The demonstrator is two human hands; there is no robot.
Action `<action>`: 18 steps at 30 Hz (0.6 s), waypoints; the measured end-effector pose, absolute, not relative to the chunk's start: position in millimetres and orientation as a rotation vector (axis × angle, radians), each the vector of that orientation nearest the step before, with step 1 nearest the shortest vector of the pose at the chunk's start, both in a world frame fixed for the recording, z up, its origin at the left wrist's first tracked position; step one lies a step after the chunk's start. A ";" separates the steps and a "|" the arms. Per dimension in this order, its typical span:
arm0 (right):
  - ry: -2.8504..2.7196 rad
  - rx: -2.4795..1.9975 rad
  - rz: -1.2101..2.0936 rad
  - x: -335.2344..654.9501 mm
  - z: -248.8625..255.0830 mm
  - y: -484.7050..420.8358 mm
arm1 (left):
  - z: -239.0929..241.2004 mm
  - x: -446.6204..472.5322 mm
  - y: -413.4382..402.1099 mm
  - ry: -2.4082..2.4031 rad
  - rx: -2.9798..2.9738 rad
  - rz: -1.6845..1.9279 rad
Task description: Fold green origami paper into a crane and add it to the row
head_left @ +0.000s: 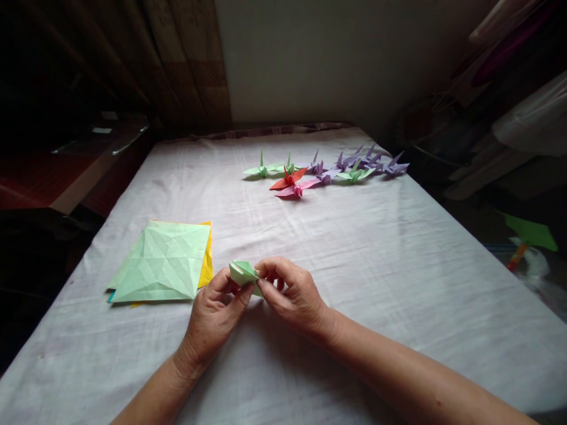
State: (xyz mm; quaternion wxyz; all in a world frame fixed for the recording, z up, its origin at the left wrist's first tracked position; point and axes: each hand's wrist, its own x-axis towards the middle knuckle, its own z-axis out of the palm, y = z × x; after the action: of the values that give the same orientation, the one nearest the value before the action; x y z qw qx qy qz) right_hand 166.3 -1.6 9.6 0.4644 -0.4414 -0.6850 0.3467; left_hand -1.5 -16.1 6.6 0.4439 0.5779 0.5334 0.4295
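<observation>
A small piece of folded light green paper (243, 272) is held between both hands, a little above the table's near middle. My left hand (217, 310) pinches its lower left part between thumb and fingers. On its right edge, the thumb and fingertips of my right hand (295, 295) are closed. Fingers partly cover the paper, so its full shape is hidden. Left of my left hand lies a stack of square paper sheets, with a creased light green sheet (162, 260) on top and a yellow sheet (207, 262) showing at the side.
Several folded paper cranes stand at the table's far side: green (263, 170), red (289, 177), pink (296, 190) and purple (394, 167) ones. A pale cloth (376, 260) covers the table. Beyond its right edge is a green piece (531, 231); a reddish surface (35, 177) stands at left.
</observation>
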 end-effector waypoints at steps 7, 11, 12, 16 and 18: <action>-1.770 -1.043 0.789 169.6 13.6 -2.3 | 7.5 2.5 -14.8 1.212 1.297 1.096; -1.806 -1.073 0.786 170.8 12.7 -2.0 | 9.4 2.1 -14.1 1.216 1.290 1.081; -1.815 -1.084 0.789 171.3 12.5 -1.7 | 11.0 1.2 -13.8 1.233 1.306 1.086; -1.884 -1.075 0.742 174.1 12.9 0.2 | 21.2 -3.3 -11.6 1.316 1.309 1.111; -1.912 -1.063 0.727 174.9 13.5 0.5 | 25.3 -5.5 -10.4 1.357 1.290 1.110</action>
State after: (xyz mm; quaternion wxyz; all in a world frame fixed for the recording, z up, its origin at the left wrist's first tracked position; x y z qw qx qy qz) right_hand 174.9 0.5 13.5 0.4060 -0.4216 -0.7578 0.2883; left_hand -5.5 -10.4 25.3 0.4638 0.5250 0.5524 0.4518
